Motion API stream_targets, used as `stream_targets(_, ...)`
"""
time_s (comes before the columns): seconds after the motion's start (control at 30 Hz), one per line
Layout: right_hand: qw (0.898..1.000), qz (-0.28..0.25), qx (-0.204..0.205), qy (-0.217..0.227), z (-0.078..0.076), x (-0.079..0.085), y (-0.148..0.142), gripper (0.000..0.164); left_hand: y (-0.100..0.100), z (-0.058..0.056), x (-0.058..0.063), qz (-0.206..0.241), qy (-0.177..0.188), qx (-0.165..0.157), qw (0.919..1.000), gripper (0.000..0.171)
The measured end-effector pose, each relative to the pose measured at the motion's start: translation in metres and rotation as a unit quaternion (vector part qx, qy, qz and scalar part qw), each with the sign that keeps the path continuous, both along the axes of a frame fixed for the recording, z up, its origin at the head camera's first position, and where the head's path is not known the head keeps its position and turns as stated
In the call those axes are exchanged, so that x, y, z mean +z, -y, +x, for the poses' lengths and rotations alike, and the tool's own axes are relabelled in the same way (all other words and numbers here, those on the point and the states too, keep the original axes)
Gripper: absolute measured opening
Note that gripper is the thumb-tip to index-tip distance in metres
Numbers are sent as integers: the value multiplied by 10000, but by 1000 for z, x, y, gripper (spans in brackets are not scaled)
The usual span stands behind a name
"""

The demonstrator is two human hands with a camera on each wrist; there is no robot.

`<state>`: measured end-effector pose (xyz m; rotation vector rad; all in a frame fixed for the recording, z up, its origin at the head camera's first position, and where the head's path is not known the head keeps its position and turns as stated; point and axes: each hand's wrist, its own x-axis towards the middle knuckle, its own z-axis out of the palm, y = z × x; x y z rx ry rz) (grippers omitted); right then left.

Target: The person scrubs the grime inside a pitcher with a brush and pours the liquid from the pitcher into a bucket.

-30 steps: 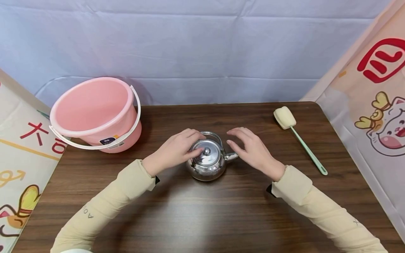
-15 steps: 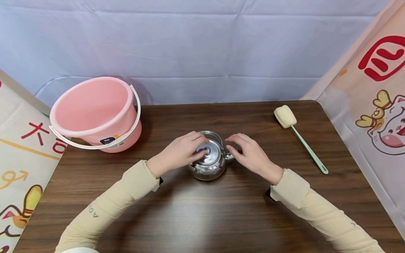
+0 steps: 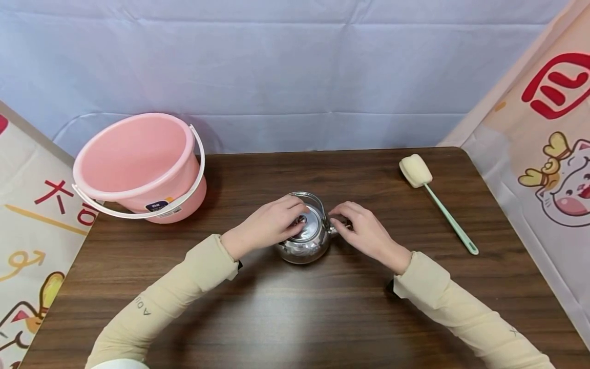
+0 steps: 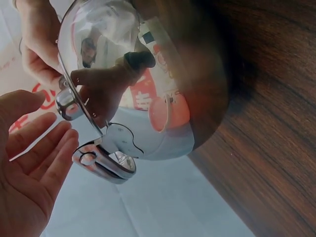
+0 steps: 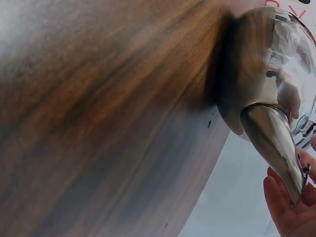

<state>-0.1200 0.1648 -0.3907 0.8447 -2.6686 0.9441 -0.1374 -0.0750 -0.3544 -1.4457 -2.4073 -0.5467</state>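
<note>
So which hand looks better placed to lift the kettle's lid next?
The left hand, I'd judge: its thumb and fingertips are close to the knob on the lid, while the right hand is over by the spout.

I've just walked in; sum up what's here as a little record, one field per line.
Surface: brown wood-look table
In the middle: shiny metal kettle, upright, lid on
Left hand: over the lid, fingers by the knob; touch unclear
Right hand: at the spout, fingers round its tip; grip unclear
Left side: pink bucket, upright, white handle lowered
Right side: brush lying down, cream head, green stem
Behind: pale cloth
</note>
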Motion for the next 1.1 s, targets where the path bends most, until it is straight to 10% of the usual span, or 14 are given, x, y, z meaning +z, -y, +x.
stream_targets(1.1,9994,-279,186,92,-1,-12,-2,6,-5,-1,-7,-289,134,-224,9992,8)
